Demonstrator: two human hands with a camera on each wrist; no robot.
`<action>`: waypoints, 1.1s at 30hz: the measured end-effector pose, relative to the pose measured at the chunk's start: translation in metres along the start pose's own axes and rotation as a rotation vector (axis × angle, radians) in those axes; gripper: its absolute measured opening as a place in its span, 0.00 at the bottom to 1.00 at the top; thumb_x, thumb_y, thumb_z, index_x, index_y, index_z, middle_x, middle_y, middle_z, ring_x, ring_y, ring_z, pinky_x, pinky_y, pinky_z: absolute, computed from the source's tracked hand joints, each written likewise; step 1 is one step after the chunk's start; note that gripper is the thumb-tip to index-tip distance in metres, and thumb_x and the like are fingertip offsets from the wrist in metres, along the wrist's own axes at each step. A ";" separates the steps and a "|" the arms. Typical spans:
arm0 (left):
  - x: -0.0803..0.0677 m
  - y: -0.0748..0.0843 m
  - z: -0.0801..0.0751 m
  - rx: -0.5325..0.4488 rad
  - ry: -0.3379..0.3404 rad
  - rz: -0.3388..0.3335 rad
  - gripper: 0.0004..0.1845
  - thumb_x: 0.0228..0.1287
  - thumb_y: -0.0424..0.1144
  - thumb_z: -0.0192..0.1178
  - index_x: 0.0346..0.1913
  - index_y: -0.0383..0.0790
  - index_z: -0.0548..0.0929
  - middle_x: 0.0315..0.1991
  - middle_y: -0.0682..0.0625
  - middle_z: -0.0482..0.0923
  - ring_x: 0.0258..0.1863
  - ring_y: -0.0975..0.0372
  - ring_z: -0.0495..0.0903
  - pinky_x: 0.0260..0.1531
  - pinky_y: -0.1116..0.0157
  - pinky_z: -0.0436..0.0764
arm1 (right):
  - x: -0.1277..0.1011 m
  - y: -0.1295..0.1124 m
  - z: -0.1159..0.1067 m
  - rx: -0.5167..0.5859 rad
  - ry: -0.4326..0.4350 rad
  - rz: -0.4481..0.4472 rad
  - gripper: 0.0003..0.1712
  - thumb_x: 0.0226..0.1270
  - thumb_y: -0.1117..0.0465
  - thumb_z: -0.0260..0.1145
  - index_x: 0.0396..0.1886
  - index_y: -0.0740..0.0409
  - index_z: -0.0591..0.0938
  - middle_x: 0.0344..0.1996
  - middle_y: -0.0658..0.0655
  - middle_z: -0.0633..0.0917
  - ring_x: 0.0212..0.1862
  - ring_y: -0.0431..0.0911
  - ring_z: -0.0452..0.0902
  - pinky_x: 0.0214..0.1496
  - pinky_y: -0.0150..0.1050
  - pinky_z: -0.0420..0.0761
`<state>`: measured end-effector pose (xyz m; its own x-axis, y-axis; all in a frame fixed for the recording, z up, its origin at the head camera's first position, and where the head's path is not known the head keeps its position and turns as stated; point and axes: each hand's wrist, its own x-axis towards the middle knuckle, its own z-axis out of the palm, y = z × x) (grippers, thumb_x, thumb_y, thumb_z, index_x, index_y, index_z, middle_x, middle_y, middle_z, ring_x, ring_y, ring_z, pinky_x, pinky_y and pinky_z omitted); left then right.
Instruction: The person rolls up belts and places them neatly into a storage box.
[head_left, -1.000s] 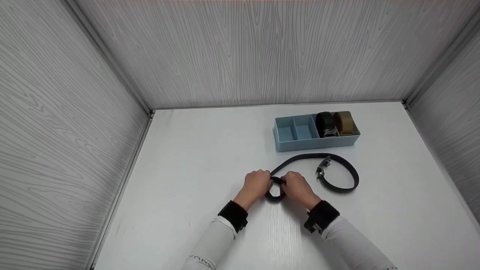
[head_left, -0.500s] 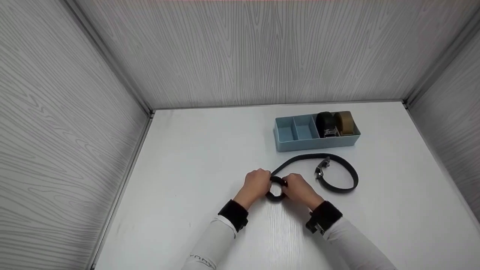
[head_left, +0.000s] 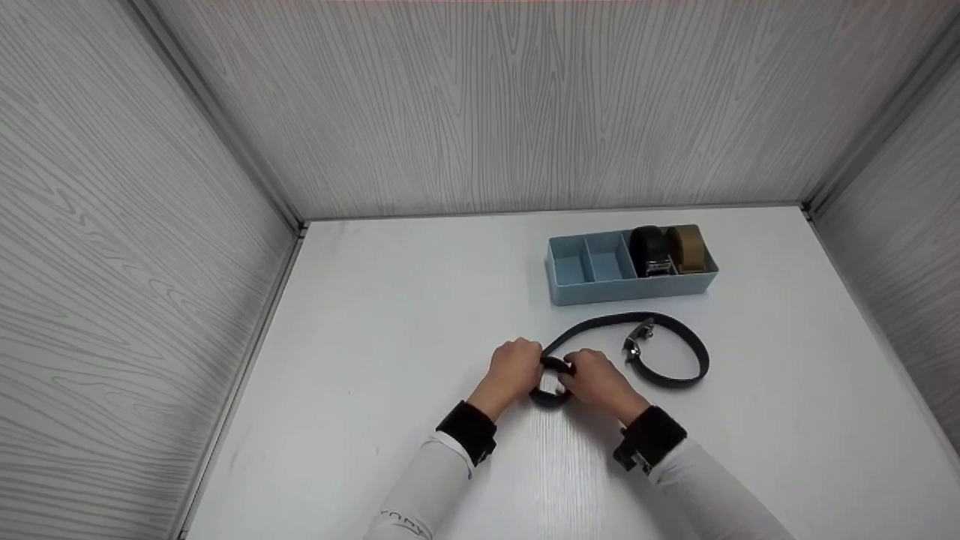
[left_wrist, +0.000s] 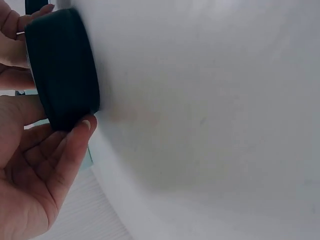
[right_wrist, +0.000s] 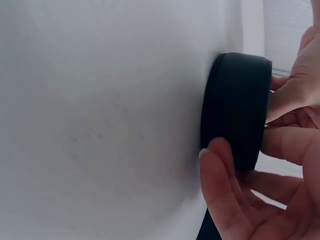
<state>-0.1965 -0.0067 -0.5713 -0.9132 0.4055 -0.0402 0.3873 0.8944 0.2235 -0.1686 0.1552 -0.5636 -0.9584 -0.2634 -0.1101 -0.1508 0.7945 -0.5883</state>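
A black belt (head_left: pixel 600 320) lies on edge on the white table, its near end wound into a round coil (head_left: pixel 551 400). My left hand (head_left: pixel 514 369) grips the coil's left side, with fingers outside and the thumb at the inner rim. On the other side my right hand (head_left: pixel 598 382) pinches the coil, its thumb reaching into the ring. The left wrist view shows the coil (left_wrist: pixel 62 70) standing on its edge against the tabletop, and so does the right wrist view, where fingertips (right_wrist: pixel 212 165) press its outer face. The metal buckle (head_left: pixel 635 341) sits inside the belt's loose loop at the right.
Behind the belt stands a blue divided box (head_left: pixel 630 289). Its two right compartments hold a rolled black belt (head_left: pixel 649 250) and a rolled brown belt (head_left: pixel 688 249); its two left compartments hold nothing. Grey wood-grain panels (head_left: pixel 465 112) wall the table at the back and sides.
The loose loop and buckle have shifted slightly left toward the coil. My right fingers have changed their hold a little, while my left hand stays nearly in place.
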 end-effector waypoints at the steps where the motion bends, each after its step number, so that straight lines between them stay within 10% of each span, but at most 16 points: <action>1: 0.000 0.001 0.001 0.007 0.004 -0.009 0.05 0.59 0.35 0.64 0.28 0.39 0.83 0.27 0.46 0.82 0.26 0.53 0.82 0.23 0.58 0.78 | -0.001 0.000 0.000 0.007 0.012 0.016 0.03 0.60 0.66 0.67 0.28 0.61 0.83 0.23 0.51 0.78 0.28 0.45 0.73 0.33 0.43 0.75; 17: -0.003 0.007 -0.003 0.026 -0.011 -0.001 0.04 0.64 0.35 0.60 0.33 0.38 0.81 0.28 0.46 0.81 0.26 0.54 0.81 0.24 0.59 0.78 | 0.004 -0.001 0.007 -0.070 0.088 -0.066 0.05 0.57 0.71 0.65 0.32 0.59 0.84 0.28 0.52 0.79 0.32 0.49 0.76 0.36 0.47 0.76; 27: -0.006 0.003 -0.002 0.039 0.008 -0.045 0.02 0.58 0.31 0.63 0.33 0.38 0.80 0.29 0.43 0.82 0.28 0.51 0.83 0.25 0.56 0.79 | -0.008 0.030 -0.020 -0.226 0.329 0.154 0.24 0.63 0.60 0.69 0.50 0.70 0.70 0.45 0.70 0.73 0.23 0.60 0.76 0.20 0.52 0.74; 33: -0.008 -0.004 -0.003 0.031 -0.002 -0.064 0.03 0.59 0.31 0.63 0.34 0.37 0.80 0.29 0.43 0.81 0.29 0.50 0.83 0.24 0.56 0.79 | -0.020 0.059 -0.045 -0.229 0.228 0.195 0.12 0.63 0.71 0.55 0.45 0.70 0.73 0.32 0.69 0.81 0.29 0.64 0.79 0.23 0.55 0.74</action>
<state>-0.1910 -0.0138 -0.5689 -0.9360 0.3477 -0.0554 0.3320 0.9239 0.1902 -0.1695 0.2318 -0.5605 -0.9999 0.0134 -0.0062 0.0148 0.9262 -0.3767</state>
